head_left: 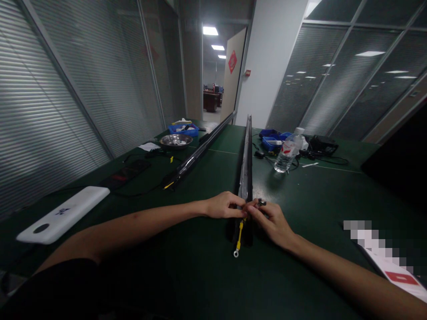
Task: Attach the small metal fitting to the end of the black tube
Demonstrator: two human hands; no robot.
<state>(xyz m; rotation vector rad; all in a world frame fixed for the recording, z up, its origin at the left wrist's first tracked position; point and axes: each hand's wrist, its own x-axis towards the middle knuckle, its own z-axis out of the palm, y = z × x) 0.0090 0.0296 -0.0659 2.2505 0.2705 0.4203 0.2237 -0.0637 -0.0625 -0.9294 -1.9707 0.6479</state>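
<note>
A long, narrow dark channel strip [246, 164] with a grey inside runs away from me along the green table. My left hand [227, 205] is closed at its near end, coming from the left side. From the right, my right hand [270, 220] is closed too, thumb and forefinger pinched at the same spot; what lies between those fingertips is too small and covered to name. A dark ring sits on a right finger. Just below both hands, a short yellow wire [239, 235] sticks out toward me, ending in a metal ring terminal [236, 254].
A second long strip [200, 151] lies to the left. Beyond it are a metal bowl [176, 141] and a blue tray [183, 130]. A white power bank-like block [63, 215] is nearer. A water bottle [288, 151], blue bins [271, 143] and black cables stand on the right.
</note>
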